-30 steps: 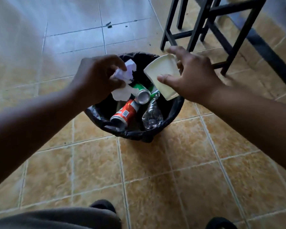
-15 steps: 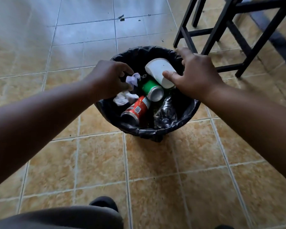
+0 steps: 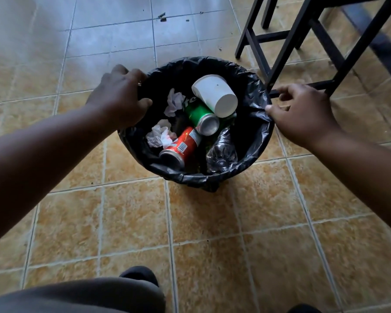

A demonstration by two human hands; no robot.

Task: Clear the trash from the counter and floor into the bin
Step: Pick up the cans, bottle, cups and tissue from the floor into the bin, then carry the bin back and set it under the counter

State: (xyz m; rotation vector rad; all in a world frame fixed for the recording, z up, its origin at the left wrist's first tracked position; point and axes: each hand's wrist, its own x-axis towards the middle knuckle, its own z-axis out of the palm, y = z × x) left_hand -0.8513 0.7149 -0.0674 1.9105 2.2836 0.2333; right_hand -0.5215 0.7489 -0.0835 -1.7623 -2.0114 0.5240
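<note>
Your left hand [image 3: 120,98] has its fingers curled over the far-left rim of the round bin lined with a black plastic bag [image 3: 261,141], thumb hooked inside, gripping the liner; your right hand [image 3: 303,118] pinches the liner's edge at the right rim between thumb and bent fingers. Neither hand holds any trash. Inside the bin lie a white paper cup [image 3: 215,94] tipped on its side, a green drink can [image 3: 201,116] beneath it, a red drink can [image 3: 181,146], a crumpled clear plastic bottle [image 3: 221,147] and two wads of white crumpled tissue [image 3: 159,135]. Out on the tan tiled floor [image 3: 212,222] around the bin nothing large remains; only a few dark specks [image 3: 161,17] lie on the far tiles, beyond the black stool legs [image 3: 278,50]. The counter is out of view, so you cannot confirm it is cleared. The floor pickup looks essentially finished.
</note>
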